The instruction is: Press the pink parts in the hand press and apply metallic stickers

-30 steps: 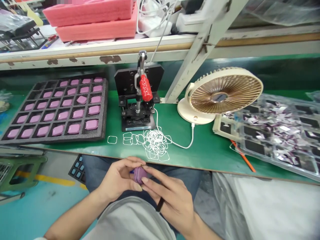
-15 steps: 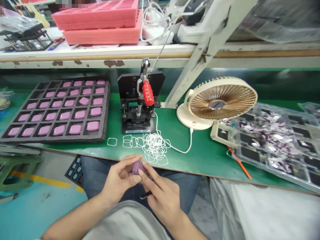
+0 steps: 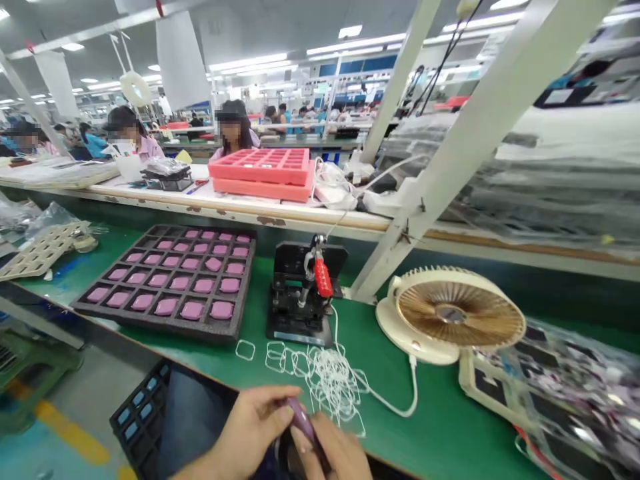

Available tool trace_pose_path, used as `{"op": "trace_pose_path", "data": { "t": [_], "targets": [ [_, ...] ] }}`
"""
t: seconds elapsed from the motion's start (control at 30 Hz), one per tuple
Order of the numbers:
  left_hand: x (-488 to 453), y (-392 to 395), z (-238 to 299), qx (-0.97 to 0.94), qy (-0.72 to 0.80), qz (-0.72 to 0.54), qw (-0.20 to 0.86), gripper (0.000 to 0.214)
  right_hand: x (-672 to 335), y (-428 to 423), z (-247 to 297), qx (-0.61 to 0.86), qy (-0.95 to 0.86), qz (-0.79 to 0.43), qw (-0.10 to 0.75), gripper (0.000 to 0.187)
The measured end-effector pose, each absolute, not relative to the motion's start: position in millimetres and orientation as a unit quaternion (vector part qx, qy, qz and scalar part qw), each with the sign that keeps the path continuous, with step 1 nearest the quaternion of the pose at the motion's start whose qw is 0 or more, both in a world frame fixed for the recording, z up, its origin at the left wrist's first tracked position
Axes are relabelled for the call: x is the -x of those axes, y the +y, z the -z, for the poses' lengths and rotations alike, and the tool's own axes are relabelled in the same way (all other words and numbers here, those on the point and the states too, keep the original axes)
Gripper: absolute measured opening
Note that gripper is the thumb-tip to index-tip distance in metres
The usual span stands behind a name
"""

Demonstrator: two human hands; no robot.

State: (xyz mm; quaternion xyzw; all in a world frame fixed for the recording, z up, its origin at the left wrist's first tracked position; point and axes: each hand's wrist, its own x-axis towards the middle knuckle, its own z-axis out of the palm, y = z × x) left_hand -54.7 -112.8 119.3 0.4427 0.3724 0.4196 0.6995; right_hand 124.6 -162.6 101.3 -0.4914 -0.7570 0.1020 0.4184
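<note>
My left hand (image 3: pixel 255 427) pinches a small purple case (image 3: pixel 301 419) between thumb and fingers, at the table's front edge. On the case's other side my right hand (image 3: pixel 341 450) is closed on it too, its fingers smeared by motion. A dark, thin tool shows blurred under the right fingers; its kind I cannot make out. Just beyond the hands lies a tangled pile of thin white sealing rings (image 3: pixel 336 379), and a single white ring (image 3: pixel 245 350) lies apart to the left. Behind the pile stands a black toggle-clamp press (image 3: pixel 300 313) with a red handle (image 3: pixel 323 277).
A dark foam tray (image 3: pixel 239 327) with purple cases in most pockets is at left. A cream fan (image 3: pixel 450 315) stands right of the press, near plastic trays (image 3: pixel 555 400) of small parts. Red foam trays (image 3: pixel 260 175) sit on the shelf. Co-workers sit beyond.
My view has tilted up, bringing the room and co-workers into sight, so the table appears lower. The purple case has turned in my hands and now shows a narrow, tilted side.
</note>
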Motion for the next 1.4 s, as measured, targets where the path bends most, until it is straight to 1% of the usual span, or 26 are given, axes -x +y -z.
{"op": "trace_pose_path", "data": {
  "t": [0.07,0.13,0.2,0.3,0.4,0.43,0.47,0.53,0.57,0.6,0.63,0.67,0.73,0.8,0.87,0.93,0.97,1.0,1.03,1.07,1.13,1.17,1.2,1.27,1.33,1.4],
  "targets": [
    [64,-102,-135,-0.532,0.364,-0.380,0.663,0.034,-126,-162,-118,0.466,-0.778,-0.100,0.409,0.019],
    [70,-88,-144,-0.619,0.344,-0.397,0.584,0.020,-128,-157,-127,0.455,-0.786,-0.102,0.405,0.018],
    [72,-77,-146,-0.654,0.311,-0.418,0.549,0.013,-130,-153,-130,0.462,-0.777,-0.117,0.412,0.012],
    [69,-77,-144,-0.658,0.288,-0.444,0.536,0.010,-131,-152,-130,0.466,-0.764,-0.137,0.424,0.012],
    [63,-87,-140,-0.643,0.303,-0.453,0.538,0.012,-130,-155,-130,0.454,-0.755,-0.153,0.449,0.010],
    [61,-89,-139,-0.635,0.312,-0.449,0.546,0.016,-129,-156,-131,0.462,-0.732,-0.184,0.466,0.014],
    [60,-91,-139,-0.633,0.319,-0.442,0.550,0.023,-128,-157,-131,0.476,-0.693,-0.242,0.484,0.022],
    [60,-91,-140,-0.668,0.318,-0.429,0.518,0.046,-126,-156,-132,0.491,-0.565,-0.425,0.510,0.040],
    [61,-89,-141,-0.709,0.304,-0.423,0.476,0.054,-126,-156,-133,0.479,-0.487,-0.523,0.510,0.046],
    [63,-86,-143,-0.756,0.280,-0.415,0.422,0.056,-125,-155,-133,0.455,-0.415,-0.606,0.503,0.051],
    [65,-83,-146,-0.801,0.248,-0.405,0.364,0.053,-124,-154,-133,0.426,-0.358,-0.668,0.494,0.055],
    [67,-79,-148,-0.837,0.212,-0.395,0.313,0.048,-124,-153,-133,0.404,-0.315,-0.708,0.487,0.057],
    [71,-73,-152,-0.879,0.151,-0.382,0.243,0.042,-122,-153,-133,0.389,-0.265,-0.744,0.475,0.060],
    [74,-70,-153,-0.896,0.118,-0.379,0.201,0.042,-120,-154,-131,0.395,-0.240,-0.756,0.463,0.063],
    [77,-70,-151,-0.903,0.111,-0.379,0.171,0.039,-120,-155,-130,0.414,-0.251,-0.761,0.432,0.066],
    [79,-70,-149,-0.901,0.125,-0.386,0.155,0.037,-126,-151,-134,0.465,-0.348,-0.716,0.388,0.068],
    [79,-70,-147,-0.895,0.137,-0.395,0.156,0.036,-132,-144,-140,0.502,-0.426,-0.655,0.372,0.068],
    [79,-69,-147,-0.886,0.155,-0.404,0.166,0.033,-139,-136,-149,0.535,-0.507,-0.565,0.370,0.066],
    [78,-67,-146,-0.874,0.177,-0.413,0.183,0.029,-147,-124,-162,0.556,-0.581,-0.454,0.385,0.061],
    [76,-64,-146,-0.861,0.201,-0.420,0.203,0.026,-156,-110,-178,0.561,-0.635,-0.331,0.415,0.054],
    [69,-54,-146,-0.837,0.252,-0.427,0.230,0.021,-171,-78,-213,0.530,-0.689,-0.103,0.484,0.036],
    [64,-49,-145,-0.830,0.273,-0.427,0.234,0.019,-177,-61,-229,0.504,-0.705,-0.011,0.499,0.033],
    [59,-42,-144,-0.827,0.289,-0.421,0.233,0.017,-182,-46,-243,0.477,-0.725,0.063,0.493,0.036],
    [47,-31,-138,-0.834,0.303,-0.401,0.227,0.013,-186,-20,-258,0.425,-0.781,0.154,0.431,0.041],
    [36,-21,-130,-0.845,0.309,-0.374,0.225,0.011,-186,-3,-260,0.383,-0.825,0.191,0.368,0.034],
    [30,-14,-120,-0.852,0.316,-0.349,0.228,0.010,-182,9,-258,0.362,-0.835,0.200,0.361,0.026]
  ]
}}
